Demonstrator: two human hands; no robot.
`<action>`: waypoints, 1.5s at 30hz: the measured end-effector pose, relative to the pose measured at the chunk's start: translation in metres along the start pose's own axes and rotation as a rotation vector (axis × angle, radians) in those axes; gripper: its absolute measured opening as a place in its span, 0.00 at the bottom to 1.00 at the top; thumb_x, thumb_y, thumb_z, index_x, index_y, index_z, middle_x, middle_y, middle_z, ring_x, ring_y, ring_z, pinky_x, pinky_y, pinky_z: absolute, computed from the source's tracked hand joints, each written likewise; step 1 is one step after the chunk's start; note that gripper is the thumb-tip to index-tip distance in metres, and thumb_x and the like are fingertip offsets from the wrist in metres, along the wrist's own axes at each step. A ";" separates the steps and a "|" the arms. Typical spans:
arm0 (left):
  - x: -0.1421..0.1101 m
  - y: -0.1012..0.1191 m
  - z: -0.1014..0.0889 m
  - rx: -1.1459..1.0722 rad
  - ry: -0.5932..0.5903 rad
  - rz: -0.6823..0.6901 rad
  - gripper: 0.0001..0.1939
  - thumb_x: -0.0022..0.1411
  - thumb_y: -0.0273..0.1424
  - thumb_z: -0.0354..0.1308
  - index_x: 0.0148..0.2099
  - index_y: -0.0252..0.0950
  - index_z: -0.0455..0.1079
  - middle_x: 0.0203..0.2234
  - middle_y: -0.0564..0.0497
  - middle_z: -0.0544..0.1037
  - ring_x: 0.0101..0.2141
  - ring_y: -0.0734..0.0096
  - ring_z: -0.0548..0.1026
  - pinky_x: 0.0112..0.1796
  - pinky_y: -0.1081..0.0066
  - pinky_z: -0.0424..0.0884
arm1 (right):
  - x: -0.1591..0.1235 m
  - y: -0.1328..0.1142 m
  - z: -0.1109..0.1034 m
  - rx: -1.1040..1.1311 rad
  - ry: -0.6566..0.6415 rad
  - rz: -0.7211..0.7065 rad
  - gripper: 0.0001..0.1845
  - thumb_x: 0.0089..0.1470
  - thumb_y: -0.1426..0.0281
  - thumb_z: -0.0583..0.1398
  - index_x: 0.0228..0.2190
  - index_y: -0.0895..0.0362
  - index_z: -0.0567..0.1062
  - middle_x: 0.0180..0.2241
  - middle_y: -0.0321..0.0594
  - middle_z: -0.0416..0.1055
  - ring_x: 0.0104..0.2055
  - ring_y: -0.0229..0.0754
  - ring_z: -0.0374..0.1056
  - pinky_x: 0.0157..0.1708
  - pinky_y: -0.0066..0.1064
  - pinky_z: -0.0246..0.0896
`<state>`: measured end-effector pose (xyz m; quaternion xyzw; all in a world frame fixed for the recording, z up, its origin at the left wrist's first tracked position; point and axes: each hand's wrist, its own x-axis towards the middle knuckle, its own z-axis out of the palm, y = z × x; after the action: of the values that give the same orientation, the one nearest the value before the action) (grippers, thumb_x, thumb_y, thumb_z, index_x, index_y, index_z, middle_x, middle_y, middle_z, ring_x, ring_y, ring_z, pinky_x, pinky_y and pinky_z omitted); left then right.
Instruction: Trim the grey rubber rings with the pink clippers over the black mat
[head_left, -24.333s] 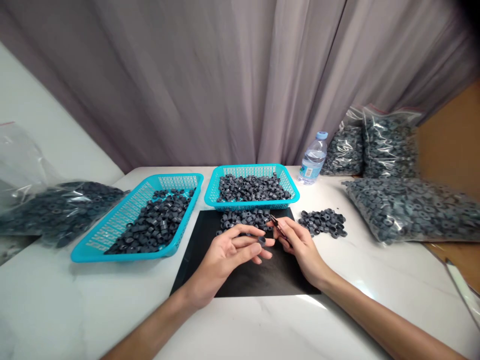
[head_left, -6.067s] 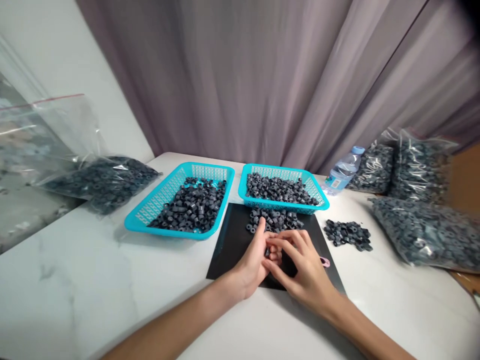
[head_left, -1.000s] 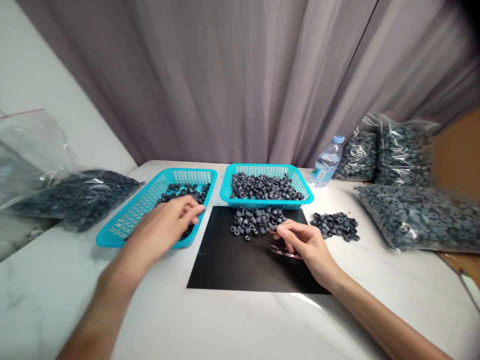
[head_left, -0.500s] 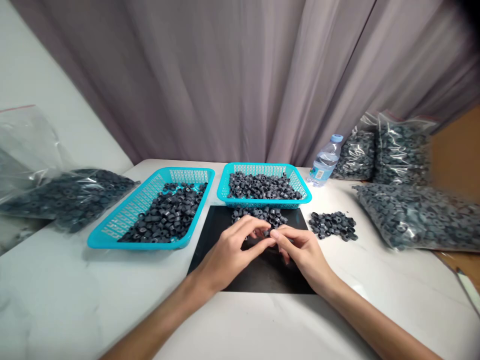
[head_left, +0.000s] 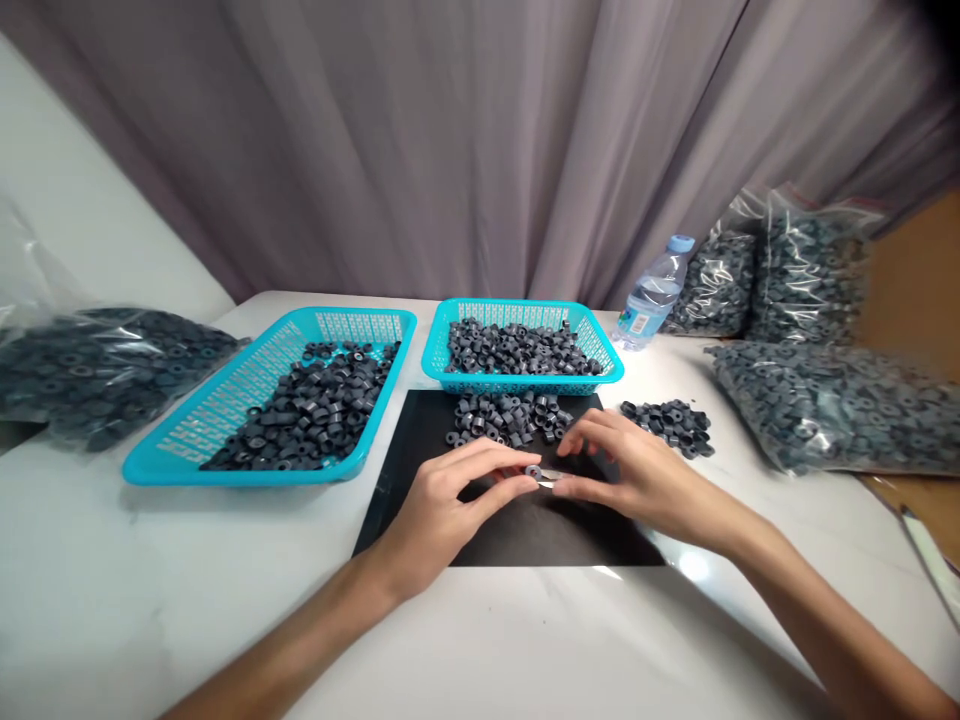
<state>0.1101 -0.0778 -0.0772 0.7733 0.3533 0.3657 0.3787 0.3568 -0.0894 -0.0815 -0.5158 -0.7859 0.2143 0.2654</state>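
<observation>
My left hand [head_left: 450,505] pinches a small dark grey ring-shaped piece [head_left: 532,472] between thumb and fingertips, above the black mat [head_left: 525,530]. Its round hole faces up toward me. Just right of it is my right hand [head_left: 619,465], open, thumb and fingers spread apart, close to the ring but not visibly closed on anything. Pale slivers show between the ring and my right thumb; whether they are glare or an object I cannot make out. Behind both hands, a loose pile of similar grey rings [head_left: 514,418] lies on the mat's far part.
Two blue plastic baskets, one at left [head_left: 247,478] and one behind the mat [head_left: 525,382], hold many grey rings. A smaller ring pile [head_left: 671,425] lies right of the mat. Filled clear bags stand at left [head_left: 112,365] and right [head_left: 832,410], with a water bottle [head_left: 652,300] nearby.
My right hand has drawn away from my left and its fingers have spread. The ring now shows plainly in my left fingertips. The view has shifted slightly.
</observation>
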 end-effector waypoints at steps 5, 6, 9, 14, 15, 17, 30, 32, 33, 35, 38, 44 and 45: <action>0.000 0.001 0.000 -0.096 -0.002 -0.086 0.10 0.67 0.34 0.62 0.48 0.43 0.81 0.38 0.51 0.82 0.35 0.70 0.78 0.41 0.72 0.73 | -0.003 0.016 0.000 -0.090 -0.170 0.042 0.11 0.61 0.59 0.64 0.38 0.53 0.73 0.33 0.36 0.73 0.32 0.41 0.68 0.30 0.30 0.60; 0.001 0.001 0.000 -0.127 -0.001 -0.102 0.10 0.67 0.34 0.62 0.48 0.43 0.81 0.38 0.51 0.81 0.34 0.70 0.78 0.40 0.72 0.74 | -0.003 0.016 0.003 -0.109 -0.160 0.028 0.09 0.63 0.61 0.62 0.37 0.53 0.72 0.32 0.36 0.73 0.31 0.41 0.68 0.30 0.30 0.59; 0.001 0.001 -0.001 -0.200 0.012 -0.129 0.11 0.66 0.35 0.62 0.49 0.42 0.81 0.39 0.50 0.81 0.35 0.69 0.78 0.39 0.72 0.75 | -0.004 0.010 0.008 -0.174 -0.109 -0.010 0.10 0.69 0.65 0.54 0.36 0.53 0.71 0.34 0.39 0.73 0.32 0.42 0.69 0.31 0.31 0.59; 0.001 -0.001 -0.003 -0.212 0.045 -0.113 0.11 0.66 0.36 0.62 0.50 0.44 0.81 0.41 0.50 0.80 0.34 0.71 0.76 0.39 0.72 0.74 | -0.003 -0.004 0.008 -0.046 0.033 0.045 0.12 0.72 0.63 0.48 0.36 0.52 0.66 0.32 0.37 0.70 0.29 0.41 0.67 0.31 0.32 0.59; 0.001 -0.002 -0.003 -0.205 0.053 -0.106 0.11 0.67 0.36 0.62 0.50 0.45 0.81 0.41 0.50 0.80 0.33 0.72 0.76 0.39 0.72 0.74 | -0.002 -0.007 0.008 0.013 0.094 0.040 0.12 0.72 0.63 0.47 0.37 0.52 0.64 0.31 0.36 0.69 0.29 0.40 0.66 0.31 0.31 0.59; 0.001 -0.003 -0.004 -0.194 0.064 -0.094 0.11 0.67 0.35 0.61 0.50 0.45 0.81 0.41 0.50 0.80 0.33 0.72 0.76 0.40 0.72 0.73 | -0.002 -0.011 0.009 0.113 0.214 -0.012 0.11 0.72 0.64 0.46 0.38 0.52 0.62 0.29 0.35 0.66 0.29 0.40 0.64 0.31 0.31 0.60; 0.001 0.001 -0.012 -0.210 0.124 -0.082 0.11 0.67 0.31 0.61 0.49 0.46 0.81 0.37 0.52 0.80 0.32 0.74 0.76 0.39 0.74 0.74 | -0.005 -0.021 0.019 -0.137 0.452 -0.373 0.18 0.69 0.70 0.56 0.58 0.56 0.71 0.28 0.38 0.67 0.28 0.40 0.65 0.29 0.29 0.61; 0.002 0.002 -0.011 -0.230 0.122 -0.090 0.11 0.67 0.31 0.62 0.49 0.46 0.81 0.37 0.52 0.80 0.32 0.74 0.76 0.39 0.73 0.74 | -0.005 -0.020 0.021 -0.175 0.491 -0.402 0.19 0.68 0.70 0.56 0.59 0.57 0.71 0.28 0.39 0.68 0.28 0.39 0.65 0.28 0.29 0.60; 0.002 0.002 -0.011 -0.243 0.121 -0.094 0.10 0.67 0.31 0.62 0.48 0.46 0.82 0.37 0.52 0.80 0.32 0.74 0.76 0.39 0.73 0.74 | -0.005 -0.019 0.022 -0.197 0.503 -0.415 0.19 0.68 0.70 0.56 0.59 0.56 0.72 0.28 0.39 0.69 0.28 0.39 0.65 0.28 0.29 0.60; 0.003 0.004 -0.010 -0.267 0.125 -0.106 0.10 0.67 0.31 0.62 0.48 0.45 0.82 0.36 0.52 0.81 0.32 0.74 0.76 0.39 0.74 0.75 | -0.005 -0.019 0.024 -0.245 0.507 -0.432 0.19 0.68 0.71 0.56 0.58 0.55 0.73 0.28 0.39 0.70 0.27 0.39 0.65 0.29 0.30 0.60; 0.004 0.006 -0.010 -0.286 0.133 -0.115 0.09 0.66 0.31 0.63 0.47 0.45 0.83 0.36 0.52 0.81 0.32 0.74 0.76 0.39 0.75 0.75 | -0.007 -0.018 0.025 -0.296 0.508 -0.439 0.19 0.68 0.71 0.57 0.58 0.55 0.73 0.27 0.38 0.70 0.26 0.39 0.63 0.28 0.30 0.58; 0.001 0.006 -0.011 -0.298 0.120 -0.122 0.10 0.66 0.30 0.63 0.47 0.46 0.82 0.39 0.53 0.81 0.37 0.73 0.79 0.40 0.77 0.75 | -0.008 -0.017 0.025 -0.349 0.500 -0.474 0.22 0.68 0.72 0.58 0.61 0.55 0.70 0.29 0.39 0.74 0.28 0.39 0.65 0.31 0.31 0.59; 0.001 0.005 -0.010 -0.301 0.117 -0.125 0.10 0.66 0.30 0.63 0.47 0.46 0.82 0.39 0.52 0.81 0.38 0.73 0.79 0.39 0.77 0.76 | -0.007 -0.017 0.025 -0.357 0.496 -0.478 0.22 0.68 0.72 0.58 0.61 0.55 0.70 0.30 0.40 0.75 0.29 0.39 0.65 0.32 0.31 0.60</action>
<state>0.1031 -0.0761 -0.0679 0.6619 0.3633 0.4346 0.4910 0.3316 -0.1041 -0.0919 -0.3923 -0.8208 -0.1253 0.3958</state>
